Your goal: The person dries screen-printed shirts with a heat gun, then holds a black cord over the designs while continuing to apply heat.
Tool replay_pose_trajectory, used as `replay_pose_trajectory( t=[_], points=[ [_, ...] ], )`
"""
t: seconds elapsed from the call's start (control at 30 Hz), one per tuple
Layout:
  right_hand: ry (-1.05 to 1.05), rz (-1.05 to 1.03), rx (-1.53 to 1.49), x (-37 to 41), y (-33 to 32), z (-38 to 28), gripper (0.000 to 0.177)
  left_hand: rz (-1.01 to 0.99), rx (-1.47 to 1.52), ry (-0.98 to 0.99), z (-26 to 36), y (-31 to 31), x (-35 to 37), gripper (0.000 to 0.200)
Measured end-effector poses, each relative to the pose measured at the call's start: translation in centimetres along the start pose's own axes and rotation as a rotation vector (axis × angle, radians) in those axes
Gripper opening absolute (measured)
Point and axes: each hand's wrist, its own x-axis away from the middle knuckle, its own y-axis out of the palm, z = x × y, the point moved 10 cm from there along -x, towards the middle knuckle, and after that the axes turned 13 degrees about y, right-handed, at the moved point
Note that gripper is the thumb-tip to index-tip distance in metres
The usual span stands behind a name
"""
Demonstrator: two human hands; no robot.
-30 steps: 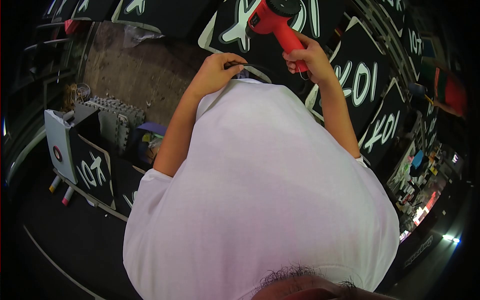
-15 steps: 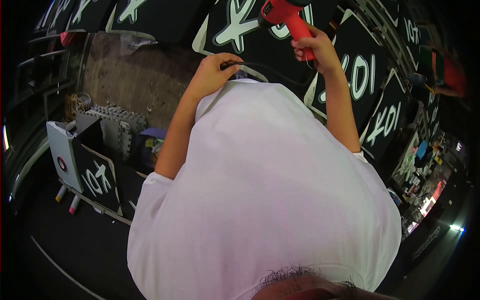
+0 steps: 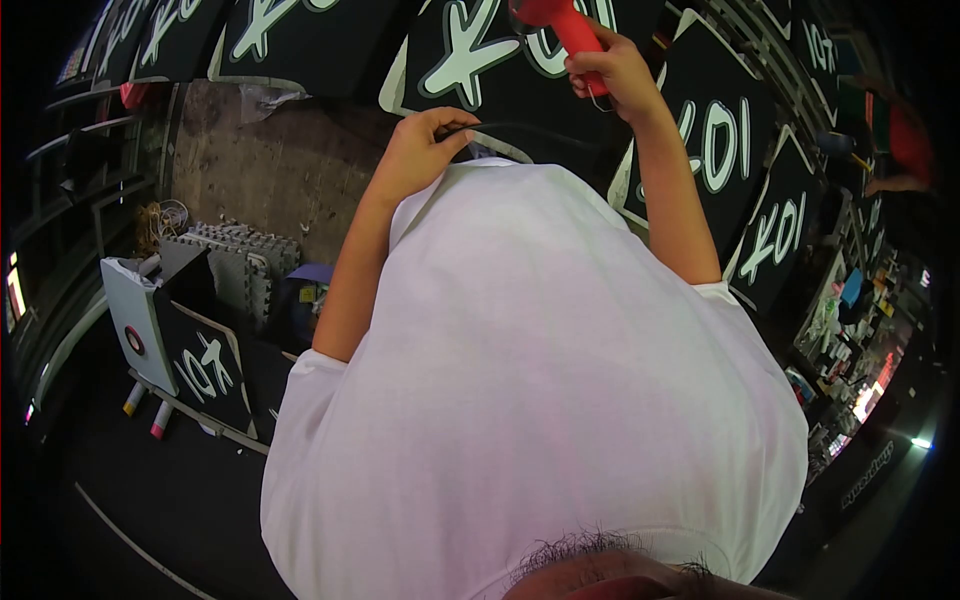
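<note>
My right hand (image 3: 622, 78) is closed around the handle of a red heat gun (image 3: 575, 35), near the top of the view. The gun's body is partly cut off by the upper edge, and a small wire loop hangs from its handle end. Below the gun lies a black panel with large white letters (image 3: 465, 65). My left hand (image 3: 418, 150) pinches a black cord (image 3: 535, 128) between thumb and fingers, just in front of my white shirt. The cord runs right, toward the gun side, and fades against the dark panel.
More lettered black panels (image 3: 715, 150) stand at right and along the top left. A brown wooden surface (image 3: 225, 145) lies left of my hand, with grey foam mats (image 3: 235, 275) and a white box (image 3: 138, 315) nearer. Another person's hand (image 3: 895, 184) shows at far right.
My right hand and the heat gun have moved up and slightly left over the lettered panel. The left hand stays on the cord. The surroundings shift slightly with the camera.
</note>
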Motion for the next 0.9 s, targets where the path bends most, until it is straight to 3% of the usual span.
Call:
replay_pose_trajectory(
  t=[0.07,0.17,0.23,0.37,0.47,0.57,0.77,0.9],
  points=[
    [-0.025,-0.022,0.03,0.2,0.9,-0.5,0.064,0.007,0.005,0.007,0.0,0.0,-0.1,0.027],
    [0.097,-0.092,-0.001,0.8,2.6,-0.1,0.056,0.004,-0.001,-0.025,-0.2,-0.1,0.0,0.027],
    [0.005,-0.117,0.159,0.8,4.0,-0.4,0.066,0.017,0.017,-0.001,-0.4,-0.2,-0.1,0.027],
    [0.107,-0.171,0.046,0.7,4.7,0.0,0.069,0.036,0.019,-0.018,-0.9,-0.5,-0.1,0.027],
    [0.0,-0.105,0.227,0.8,5.2,-0.7,0.071,0.042,-0.045,0.012,-0.1,-0.8,-0.1,0.027],
    [0.047,-0.151,0.117,0.7,5.0,-0.6,0.073,0.02,-0.058,-0.016,-0.2,-0.7,0.0,0.02],
    [-0.044,-0.083,0.249,0.2,4.7,-1.0,0.073,0.017,-0.063,-0.02,-0.2,-0.5,-0.3,0.02],
    [-0.017,-0.081,0.167,-0.8,3.3,-1.6,0.072,0.02,-0.066,-0.012,0.1,-0.7,-0.8,0.021]
  ],
)
